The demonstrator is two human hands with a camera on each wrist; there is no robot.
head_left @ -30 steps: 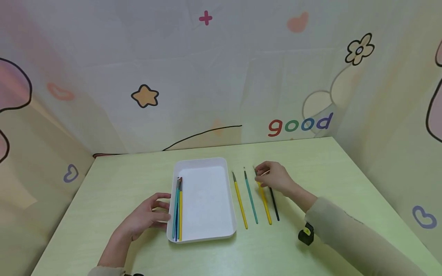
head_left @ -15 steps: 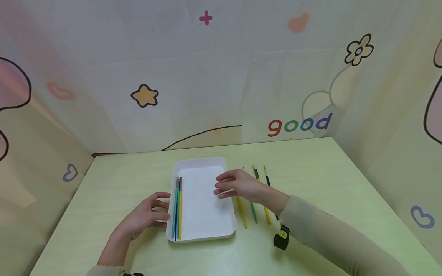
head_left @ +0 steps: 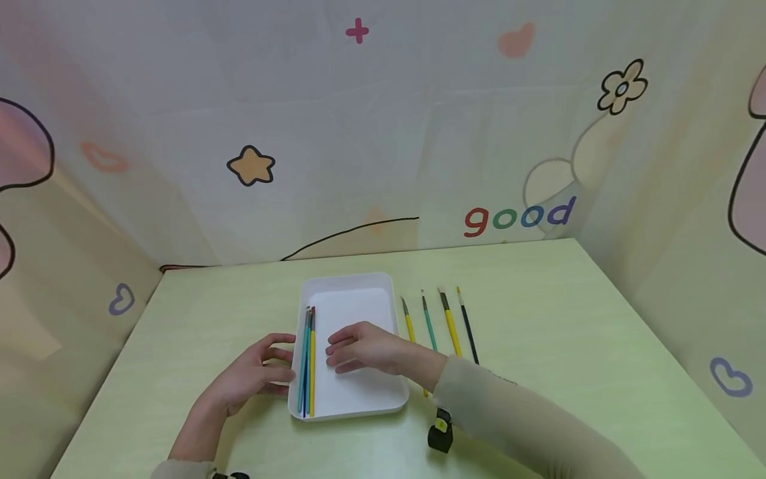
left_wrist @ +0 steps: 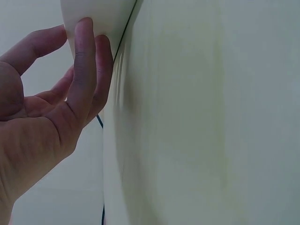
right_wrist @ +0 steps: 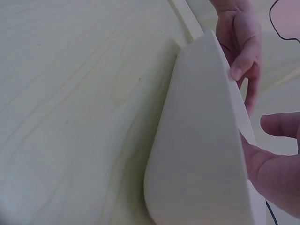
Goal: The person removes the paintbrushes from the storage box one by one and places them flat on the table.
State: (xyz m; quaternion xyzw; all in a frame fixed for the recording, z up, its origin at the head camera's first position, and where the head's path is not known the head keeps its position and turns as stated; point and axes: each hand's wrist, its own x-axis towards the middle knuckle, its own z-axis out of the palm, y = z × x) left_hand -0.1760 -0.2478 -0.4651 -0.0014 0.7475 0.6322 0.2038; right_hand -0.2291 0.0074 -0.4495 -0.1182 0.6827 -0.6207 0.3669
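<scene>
Lying along the left wall inside the white tray (head_left: 359, 299), the grouped brushes (head_left: 312, 372) point their bristles away from you, long axis nearly parallel with that wall, probably for neat order. Your left hand (head_left: 251, 376) touches this wall with loose fingers, perhaps to steady it. Your right hand (head_left: 371, 349), over the tray, seems to grip nothing. Rightward, four separate brushes (head_left: 451, 326) also point away, slightly slanted.

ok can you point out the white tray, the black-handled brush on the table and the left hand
White tray (head_left: 353, 305), head view: bare floor near the far end
Black-handled brush (head_left: 469, 332), head view: visible stretch of its handle
Left hand (head_left: 254, 374), head view: back of the hand
</scene>
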